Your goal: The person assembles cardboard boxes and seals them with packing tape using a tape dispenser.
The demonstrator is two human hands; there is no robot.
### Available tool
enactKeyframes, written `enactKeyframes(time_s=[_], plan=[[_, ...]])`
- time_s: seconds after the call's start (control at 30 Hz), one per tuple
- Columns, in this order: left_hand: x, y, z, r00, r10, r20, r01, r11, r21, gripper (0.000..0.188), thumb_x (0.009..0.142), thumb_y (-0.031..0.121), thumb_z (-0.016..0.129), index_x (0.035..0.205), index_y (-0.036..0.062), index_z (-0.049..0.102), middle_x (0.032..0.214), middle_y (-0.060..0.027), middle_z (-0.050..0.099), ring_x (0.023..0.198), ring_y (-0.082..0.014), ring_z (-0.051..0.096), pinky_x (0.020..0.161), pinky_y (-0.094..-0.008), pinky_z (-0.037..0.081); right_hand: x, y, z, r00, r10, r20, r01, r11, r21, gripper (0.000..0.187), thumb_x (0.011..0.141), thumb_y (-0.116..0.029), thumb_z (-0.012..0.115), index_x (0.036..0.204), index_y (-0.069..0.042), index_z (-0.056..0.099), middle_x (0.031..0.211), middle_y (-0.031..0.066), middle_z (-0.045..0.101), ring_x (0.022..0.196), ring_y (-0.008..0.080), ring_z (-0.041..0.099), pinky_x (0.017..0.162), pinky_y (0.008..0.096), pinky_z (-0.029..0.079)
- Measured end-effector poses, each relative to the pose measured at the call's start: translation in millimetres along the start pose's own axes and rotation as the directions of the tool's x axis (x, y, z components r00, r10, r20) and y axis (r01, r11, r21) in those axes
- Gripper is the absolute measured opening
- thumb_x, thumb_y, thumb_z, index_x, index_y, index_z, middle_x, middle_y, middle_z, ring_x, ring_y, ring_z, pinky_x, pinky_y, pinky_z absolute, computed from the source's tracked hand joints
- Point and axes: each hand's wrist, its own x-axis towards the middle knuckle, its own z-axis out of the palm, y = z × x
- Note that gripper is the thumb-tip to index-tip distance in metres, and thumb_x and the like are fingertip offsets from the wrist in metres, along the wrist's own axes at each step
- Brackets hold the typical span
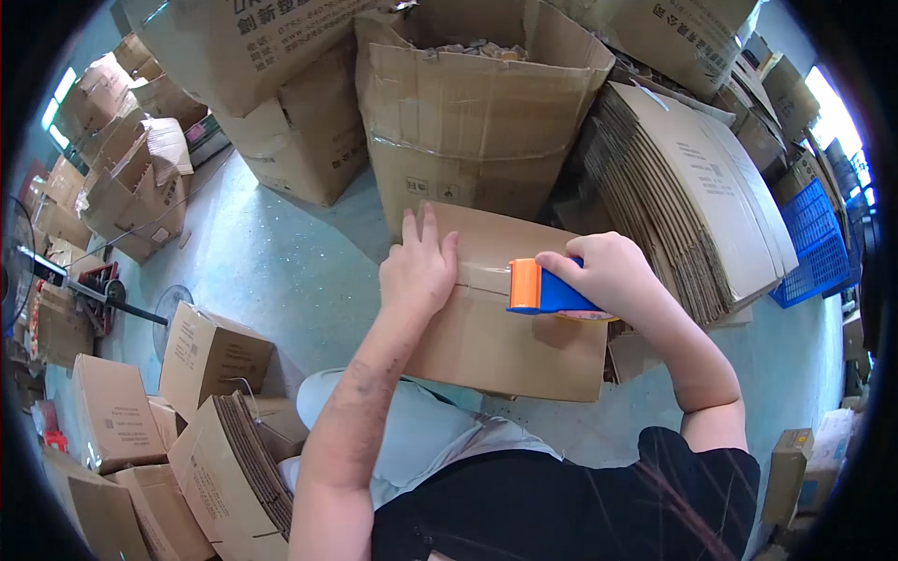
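A brown cardboard box lies in front of me with its flaps closed along a middle seam. My right hand grips a blue and orange tape dispenser, held on the seam right of the middle. A strip of clear tape shows along the seam just left of the dispenser. My left hand rests on the box's left end with its fingers stretched out. The tape roll is mostly hidden by the dispenser and my right hand.
Beyond the box stands a tall open carton with contents inside. Flat cardboard sheets are stacked at the right, near a blue plastic crate. More folded cardboard and closed boxes stand at the lower left. A fan is at the left.
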Motion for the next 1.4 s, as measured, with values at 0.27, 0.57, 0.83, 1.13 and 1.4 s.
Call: enactKeyframes(time_s=[0.27, 0.57, 0.83, 1.13, 1.4], plan=[[-15.2, -35.0, -12.6, 0.995, 0.078, -0.063, -0.079, 0.996, -0.027, 0.056, 0.099, 0.042, 0.041, 0.145, 0.0102, 0.039, 0.139, -0.0241, 0.048, 0.094, -0.0414, 0.066, 0.080, -0.0487, 0.055, -50.7, 50.6, -23.7, 0.999, -0.038, -0.005, 0.039, 0.992, 0.116, 0.047, 0.079, -0.043, 0.070, 0.070, 0.002, 0.060, 0.058, 0.0154, 0.054, 0.053, 0.0265, 0.056, 0.056, 0.0355, 0.047], [-17.4, -46.7, -23.0, 0.999, 0.035, 0.038, -0.034, 0.999, -0.014, 0.055, 0.100, 0.040, 0.037, 0.150, 0.0172, 0.032, 0.142, -0.0186, 0.047, 0.107, -0.0377, 0.063, 0.088, -0.0469, 0.052, -142.6, 139.2, -37.9, 0.999, 0.045, -0.028, -0.034, 0.954, 0.298, 0.050, 0.068, -0.043, 0.080, 0.070, 0.002, 0.058, 0.055, 0.0104, 0.048, 0.051, 0.0172, 0.050, 0.051, 0.0306, 0.042], [-20.6, -39.2, -22.8, 0.997, 0.028, 0.075, -0.028, 1.000, -0.004, 0.055, 0.101, 0.040, 0.036, 0.151, 0.0173, 0.031, 0.142, -0.0142, 0.047, 0.108, -0.0361, 0.062, 0.088, -0.0464, 0.053, -150.8, 168.2, 10.7, 0.986, 0.156, -0.052, -0.146, 0.977, 0.157, 0.048, 0.071, -0.047, 0.075, 0.070, -0.001, 0.060, 0.058, 0.0157, 0.053, 0.054, 0.0271, 0.056, 0.055, 0.0355, 0.045], [-21.5, -38.3, -22.8, 0.996, 0.057, 0.063, -0.059, 0.998, 0.018, 0.055, 0.101, 0.039, 0.035, 0.151, 0.0158, 0.030, 0.140, -0.0164, 0.047, 0.103, -0.0372, 0.064, 0.082, -0.0475, 0.054, -116.6, 159.3, 64.7, 0.984, 0.178, 0.025, -0.178, 0.984, -0.004, 0.053, 0.075, -0.056, 0.069, 0.072, -0.003, 0.064, 0.068, 0.0188, 0.063, 0.066, 0.0349, 0.064, 0.062, 0.0430, 0.050], [-25.9, -31.4, -12.4, 0.998, 0.063, -0.021, -0.061, 0.997, 0.053, 0.054, 0.101, 0.039, 0.037, 0.149, 0.0148, 0.032, 0.136, -0.0206, 0.049, 0.094, -0.0392, 0.066, 0.075, -0.0496, 0.056, -75.5, 93.4, 102.8, 0.957, 0.290, -0.018, -0.290, 0.945, -0.152, 0.057, 0.079, -0.061, 0.063, 0.074, -0.005, 0.070, 0.067, 0.0164, 0.067, 0.068, 0.0312, 0.069, 0.063, 0.0418, 0.054]])
